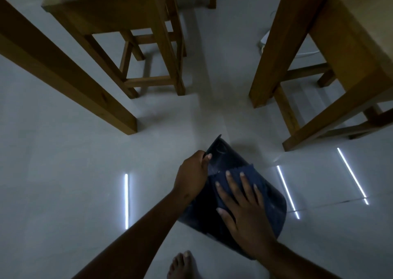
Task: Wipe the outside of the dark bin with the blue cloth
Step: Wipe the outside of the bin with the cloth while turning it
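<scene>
The dark bin (228,158) lies tilted on the pale tiled floor, its rim pointing away from me and its base towards my feet. My left hand (192,175) grips the bin's left edge near the rim, thumb over the top. The blue cloth (254,177) is spread flat on the bin's upper outside wall. My right hand (243,208) presses down on the cloth with fingers spread flat. Much of the cloth is hidden under that hand.
A wooden stool (119,34) stands ahead at the left, and a long wooden beam (70,76) runs along the far left. Table legs (274,45) and crossbars fill the right side. My bare foot (184,266) rests on the floor just below the bin.
</scene>
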The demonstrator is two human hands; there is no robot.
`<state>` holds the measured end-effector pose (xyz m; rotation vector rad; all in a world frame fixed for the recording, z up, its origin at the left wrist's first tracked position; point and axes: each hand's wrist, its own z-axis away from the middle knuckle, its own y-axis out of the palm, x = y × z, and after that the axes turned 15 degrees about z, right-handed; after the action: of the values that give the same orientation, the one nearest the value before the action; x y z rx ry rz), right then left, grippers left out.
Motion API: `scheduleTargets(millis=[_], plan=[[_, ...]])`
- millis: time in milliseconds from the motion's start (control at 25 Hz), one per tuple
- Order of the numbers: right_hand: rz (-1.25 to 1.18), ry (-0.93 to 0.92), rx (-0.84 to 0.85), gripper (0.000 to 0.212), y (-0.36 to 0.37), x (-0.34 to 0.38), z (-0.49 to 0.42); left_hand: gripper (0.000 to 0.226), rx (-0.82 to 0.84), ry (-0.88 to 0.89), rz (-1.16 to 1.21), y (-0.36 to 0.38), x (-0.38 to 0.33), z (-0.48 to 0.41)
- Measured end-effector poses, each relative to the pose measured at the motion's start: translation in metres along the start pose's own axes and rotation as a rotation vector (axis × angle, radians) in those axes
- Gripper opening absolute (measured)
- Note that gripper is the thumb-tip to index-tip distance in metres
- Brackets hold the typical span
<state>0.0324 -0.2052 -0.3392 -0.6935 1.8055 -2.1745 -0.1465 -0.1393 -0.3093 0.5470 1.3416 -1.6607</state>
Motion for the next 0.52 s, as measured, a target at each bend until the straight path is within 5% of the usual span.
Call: scheduleTargets(millis=[80,200,320,520], plan=[[0.01,-0.023,-0.064,0.055,-0.002,-0.012,-0.028,0.029,0.08,-0.033,0.13,-0.007,-0.002,0.0],[-0.279,0.221,0.047,0.055,-0.002,-0.069,-0.079,0.024,0.196,-0.038,0.119,-0.018,0.011,0.021],[-0.479,0.314,0.083,0.055,0.011,-0.08,-0.056,0.025,0.07,0.005,-0.05,-0.019,0.005,0.02],[-0.054,-0.032,-0.1,0.057,0.014,-0.009,-0.031,0.032,0.017,0.013,-0.132,-0.014,-0.007,-0.008]])
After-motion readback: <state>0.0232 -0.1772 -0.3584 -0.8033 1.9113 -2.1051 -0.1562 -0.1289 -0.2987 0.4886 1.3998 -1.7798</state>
